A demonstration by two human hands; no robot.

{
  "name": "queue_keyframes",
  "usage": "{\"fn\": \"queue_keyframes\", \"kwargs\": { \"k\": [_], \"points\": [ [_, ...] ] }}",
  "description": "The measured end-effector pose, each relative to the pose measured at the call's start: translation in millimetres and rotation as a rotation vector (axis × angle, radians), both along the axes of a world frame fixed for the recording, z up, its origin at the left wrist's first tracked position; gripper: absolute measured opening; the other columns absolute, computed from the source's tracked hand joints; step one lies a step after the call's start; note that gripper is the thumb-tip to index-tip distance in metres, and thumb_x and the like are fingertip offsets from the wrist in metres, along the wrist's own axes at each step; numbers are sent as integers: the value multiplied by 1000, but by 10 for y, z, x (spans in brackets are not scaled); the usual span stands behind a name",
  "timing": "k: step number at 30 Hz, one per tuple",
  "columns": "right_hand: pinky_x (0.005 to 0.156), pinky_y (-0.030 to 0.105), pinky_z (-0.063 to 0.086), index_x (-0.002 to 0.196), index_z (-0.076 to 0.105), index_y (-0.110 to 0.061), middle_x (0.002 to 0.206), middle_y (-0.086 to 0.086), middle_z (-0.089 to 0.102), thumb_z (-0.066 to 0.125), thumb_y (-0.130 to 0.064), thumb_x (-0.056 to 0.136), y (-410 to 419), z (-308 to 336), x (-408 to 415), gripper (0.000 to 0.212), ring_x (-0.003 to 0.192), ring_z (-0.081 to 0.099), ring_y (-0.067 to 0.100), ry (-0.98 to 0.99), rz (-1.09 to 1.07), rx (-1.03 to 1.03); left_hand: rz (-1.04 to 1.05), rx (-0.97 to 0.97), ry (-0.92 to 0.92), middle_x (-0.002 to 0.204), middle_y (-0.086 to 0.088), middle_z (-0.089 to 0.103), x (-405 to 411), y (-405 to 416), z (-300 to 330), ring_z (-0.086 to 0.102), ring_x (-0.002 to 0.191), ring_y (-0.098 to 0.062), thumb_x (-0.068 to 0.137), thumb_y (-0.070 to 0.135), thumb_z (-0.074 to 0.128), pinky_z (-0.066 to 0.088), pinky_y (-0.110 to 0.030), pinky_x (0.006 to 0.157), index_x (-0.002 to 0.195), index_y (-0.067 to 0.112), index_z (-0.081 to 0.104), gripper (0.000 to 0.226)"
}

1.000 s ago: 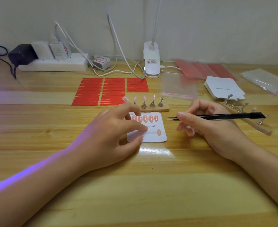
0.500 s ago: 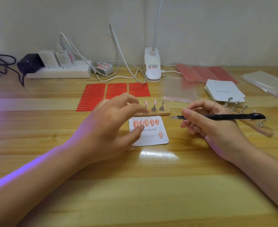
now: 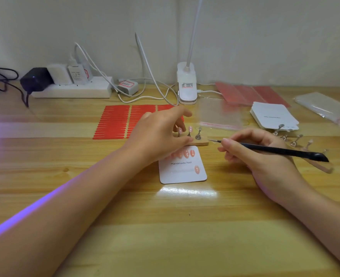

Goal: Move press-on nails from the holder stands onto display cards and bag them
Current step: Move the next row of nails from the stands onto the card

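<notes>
Reaching left hand (image 3: 161,134) fingers spread over holder stand (image 3: 198,142) | right hand (image 3: 255,150) pinching tweezers (image 3: 281,151)

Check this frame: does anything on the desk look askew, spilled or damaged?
Nothing stands out. The display card lies flat with its nails in a row, the holder stand sits upright behind it, and the stack of blank cards and bags look tidy.

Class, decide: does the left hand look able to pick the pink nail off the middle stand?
Probably yes: the left hand hovers beside the pink nail, and nothing blocks it.
</notes>
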State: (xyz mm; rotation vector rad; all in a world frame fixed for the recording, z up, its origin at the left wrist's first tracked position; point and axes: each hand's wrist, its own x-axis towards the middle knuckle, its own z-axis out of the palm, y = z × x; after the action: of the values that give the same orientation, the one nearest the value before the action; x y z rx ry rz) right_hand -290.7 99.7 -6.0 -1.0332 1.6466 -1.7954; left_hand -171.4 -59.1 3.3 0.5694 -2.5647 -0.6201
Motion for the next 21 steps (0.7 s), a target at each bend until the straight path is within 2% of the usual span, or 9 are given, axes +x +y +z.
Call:
{"fn": "queue_keyframes", "kwargs": {
  "k": [2,5,8,11,15,18,19,21],
  "points": [
    [58,16,52,74,63,-19,67,-1,71,74,-28,56,8,-3,17,23,60,67,10,27,-34,5,23,36,19,80,20,56,-29,-2,-26,51,83,-3,78,28,72,38,-28,83,118,28,55,43],
    [58,11,49,73,64,-17,68,-1,72,75,-18,66,16,8,56,13,61,67,6,139,-47,25,36,43,42,81,17,59,-45,-11,-50,52,81,-4,78,26,72,38,-27,78,115,28,58,39],
    [59,10,48,72,67,-18,71,-4,72,73,-23,64,16,17,95,12,65,67,4,230,-60,-11,48,68,41,84,15,61,-47,-22,-53,54,83,-6,77,27,73,40,-26,74,106,28,62,31],
    [65,11,50,74,67,-17,81,-8,73,74,-22,65,-33,11,97,11,73,68,3,325,-83,-50,63,99,28,78,15,61,-56,-36,-42,55,78,-6,75,27,75,44,-27,70,93,26,65,20],
    [80,17,50,77,65,-20,85,-8,71,75,-13,72,-132,7,51,13,86,68,4,520,-90,-57,66,94,-11,73,16,61,-72,-58,-9,55,68,1,74,30,76,40,-23,58,78,29,67,10],
    [75,16,49,78,66,-14,86,-9,68,74,-17,75,-184,3,46,9,88,65,-1,731,-77,-74,63,87,-30,65,20,56,-81,-59,7,53,64,2,75,32,75,35,-18,53,73,33,66,9],
    [74,20,50,78,66,-10,86,-5,69,74,-17,76,-200,-10,53,10,88,64,0,793,-81,-87,66,86,-33,64,21,55,-82,-62,7,53,64,3,75,32,75,35,-17,52,74,33,68,6],
    [87,32,51,76,67,-4,88,2,71,72,-19,76,-228,-44,69,16,88,66,7,895,-115,-105,69,80,-36,63,22,54,-86,-73,-1,52,63,4,74,33,74,34,-15,52,77,30,71,5]
  ]
}}
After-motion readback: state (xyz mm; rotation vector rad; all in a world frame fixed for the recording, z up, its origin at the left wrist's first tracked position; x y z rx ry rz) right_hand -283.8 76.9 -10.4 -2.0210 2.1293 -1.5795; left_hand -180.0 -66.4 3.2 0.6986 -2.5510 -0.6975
